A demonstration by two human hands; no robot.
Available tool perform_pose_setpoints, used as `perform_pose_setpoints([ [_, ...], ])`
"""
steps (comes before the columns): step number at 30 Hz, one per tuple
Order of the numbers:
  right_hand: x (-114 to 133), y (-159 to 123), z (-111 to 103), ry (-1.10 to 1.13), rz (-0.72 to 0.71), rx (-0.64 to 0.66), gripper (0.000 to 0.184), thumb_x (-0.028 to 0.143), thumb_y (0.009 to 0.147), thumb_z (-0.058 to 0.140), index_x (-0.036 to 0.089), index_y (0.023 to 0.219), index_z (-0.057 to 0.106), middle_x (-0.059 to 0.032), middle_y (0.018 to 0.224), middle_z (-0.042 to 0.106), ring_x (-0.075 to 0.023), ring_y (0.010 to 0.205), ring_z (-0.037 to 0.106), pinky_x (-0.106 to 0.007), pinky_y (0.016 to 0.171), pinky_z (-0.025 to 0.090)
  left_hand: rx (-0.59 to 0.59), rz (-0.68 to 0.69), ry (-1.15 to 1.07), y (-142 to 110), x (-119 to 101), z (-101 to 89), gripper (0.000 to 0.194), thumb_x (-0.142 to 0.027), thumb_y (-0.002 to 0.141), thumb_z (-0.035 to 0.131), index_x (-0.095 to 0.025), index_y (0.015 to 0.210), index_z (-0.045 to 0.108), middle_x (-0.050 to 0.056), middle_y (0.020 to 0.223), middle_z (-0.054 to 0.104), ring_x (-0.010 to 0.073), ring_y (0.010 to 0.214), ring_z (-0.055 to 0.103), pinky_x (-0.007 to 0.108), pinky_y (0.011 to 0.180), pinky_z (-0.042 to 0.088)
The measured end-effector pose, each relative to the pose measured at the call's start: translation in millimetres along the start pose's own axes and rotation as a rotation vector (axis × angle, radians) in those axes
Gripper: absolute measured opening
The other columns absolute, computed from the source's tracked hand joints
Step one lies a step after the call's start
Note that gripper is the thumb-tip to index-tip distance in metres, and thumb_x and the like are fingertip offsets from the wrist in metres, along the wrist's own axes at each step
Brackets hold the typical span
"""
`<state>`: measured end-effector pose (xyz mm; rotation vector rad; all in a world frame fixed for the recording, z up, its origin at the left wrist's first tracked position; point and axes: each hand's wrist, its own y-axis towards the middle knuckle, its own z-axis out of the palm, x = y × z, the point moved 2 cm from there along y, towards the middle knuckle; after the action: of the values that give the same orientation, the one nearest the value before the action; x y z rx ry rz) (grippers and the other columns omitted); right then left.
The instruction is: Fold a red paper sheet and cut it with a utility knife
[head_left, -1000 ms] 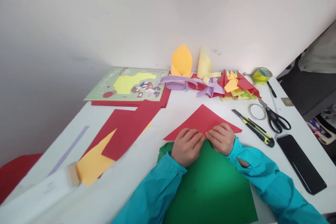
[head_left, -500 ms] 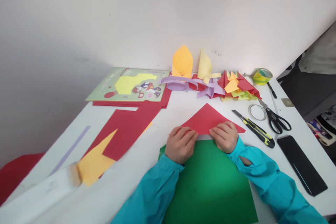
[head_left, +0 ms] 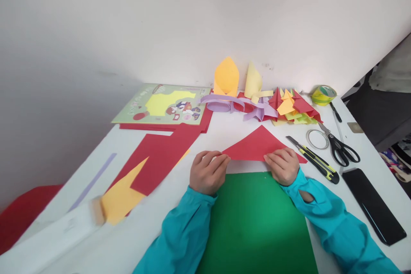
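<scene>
A red sheet of paper point(head_left: 253, 144), folded into a triangle with its point toward the wall, lies between my hands. My left hand point(head_left: 209, 172) pinches its left corner with closed fingers. Along the near edge, right of the middle, my right hand point(head_left: 283, 166) has its fingers pressed together on the paper. Below my hands a smooth green sheet point(head_left: 260, 222) lies on the table, partly covered by my left sleeve. The yellow and black utility knife point(head_left: 313, 160) rests just right of my right hand, blade out.
Scissors point(head_left: 342, 147), a clear tape roll point(head_left: 317, 139) and a black case point(head_left: 374, 205) lie on the right. Folded paper pieces point(head_left: 292, 105) line the wall. A paper pad point(head_left: 160, 105), red paper point(head_left: 154, 158) and a yellow scrap point(head_left: 123, 192) are left. A blurred white object point(head_left: 58, 235) fills the lower left.
My left hand has slid left along the near edge of the red paper toward its corner. My right hand stays on the paper. The view has shifted slightly.
</scene>
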<state>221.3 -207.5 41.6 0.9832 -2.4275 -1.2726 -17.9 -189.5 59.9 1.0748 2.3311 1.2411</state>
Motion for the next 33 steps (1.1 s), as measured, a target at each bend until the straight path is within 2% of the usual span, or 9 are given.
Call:
perform_pose_setpoints([
  [12, -2.5, -3.8, -1.4, -0.040, -0.003, -0.003, 0.022, 0.009, 0.081, 0.055, 0.014, 0.101, 0.063, -0.0044, 0.086, 0.072, -0.0178, 0.080, 0.059, -0.035, 0.072, 0.040, -0.030, -0.022, 0.079, -4.1, 16.3, -6.6, 0.019, -0.003, 0.074, 0.064, -0.018, 0.086, 0.060, 0.003, 0.076, 0.070, 0.0196, 0.075, 0.063, 0.034, 0.068, 0.044],
  [16, -3.6, -4.4, -3.3, -0.067, 0.008, -0.001, 0.025, 0.008, 0.082, 0.054, 0.016, 0.103, 0.063, -0.0048, 0.089, 0.072, -0.0174, 0.083, 0.059, -0.035, 0.073, 0.040, -0.125, -0.096, 0.134, -5.0, 18.5, -11.8, 0.022, -0.002, 0.071, 0.066, -0.015, 0.087, 0.061, 0.008, 0.074, 0.068, 0.0221, 0.072, 0.061, 0.036, 0.064, 0.042],
  [19, 3.7, 0.4, -3.5, -0.072, -0.031, 0.016, 0.022, 0.008, 0.083, 0.055, 0.015, 0.101, 0.064, -0.0044, 0.088, 0.072, -0.0166, 0.083, 0.059, -0.035, 0.076, 0.041, -0.127, -0.095, 0.091, -0.3, 2.1, -9.5, 0.024, -0.007, 0.071, 0.068, -0.015, 0.092, 0.061, 0.009, 0.079, 0.069, 0.0228, 0.077, 0.061, 0.038, 0.068, 0.045],
  [22, 16.7, 7.4, -3.6, -0.039, -0.096, 0.055, 0.018, 0.009, 0.085, 0.054, 0.013, 0.097, 0.066, -0.0050, 0.090, 0.072, -0.0170, 0.084, 0.059, -0.035, 0.078, 0.042, -0.012, -0.004, -0.013, 5.8, -25.2, 0.9, 0.023, -0.016, 0.075, 0.069, -0.017, 0.097, 0.062, 0.005, 0.086, 0.071, 0.0197, 0.083, 0.062, 0.036, 0.077, 0.047],
  [25, 28.3, 11.9, -3.9, 0.011, -0.138, 0.107, 0.017, 0.010, 0.087, 0.053, 0.011, 0.096, 0.067, -0.0052, 0.092, 0.072, -0.0170, 0.084, 0.059, -0.036, 0.079, 0.043, 0.043, 0.049, -0.059, 8.2, -45.3, 10.8, 0.018, -0.013, 0.078, 0.064, -0.016, 0.095, 0.062, 0.005, 0.089, 0.071, 0.0193, 0.081, 0.062, 0.036, 0.078, 0.047],
  [28, 33.5, 12.8, -4.3, 0.042, -0.152, 0.128, 0.017, 0.009, 0.087, 0.052, 0.010, 0.095, 0.067, -0.0057, 0.091, 0.072, -0.0166, 0.084, 0.059, -0.036, 0.079, 0.043, 0.060, 0.072, -0.077, 6.9, -52.1, 15.9, 0.012, -0.008, 0.079, 0.058, -0.013, 0.089, 0.063, 0.006, 0.083, 0.070, 0.0197, 0.075, 0.061, 0.037, 0.072, 0.045],
  [33, 29.7, 13.2, -4.2, 0.024, -0.110, 0.090, 0.009, 0.012, 0.084, 0.059, 0.014, 0.086, 0.067, -0.0033, 0.081, 0.071, -0.0156, 0.082, 0.059, -0.036, 0.078, 0.043, 0.065, 0.072, -0.082, 5.2, -48.6, 15.7, 0.014, -0.007, 0.081, 0.053, -0.014, 0.087, 0.062, 0.006, 0.079, 0.069, 0.0190, 0.071, 0.058, 0.036, 0.065, 0.042],
])
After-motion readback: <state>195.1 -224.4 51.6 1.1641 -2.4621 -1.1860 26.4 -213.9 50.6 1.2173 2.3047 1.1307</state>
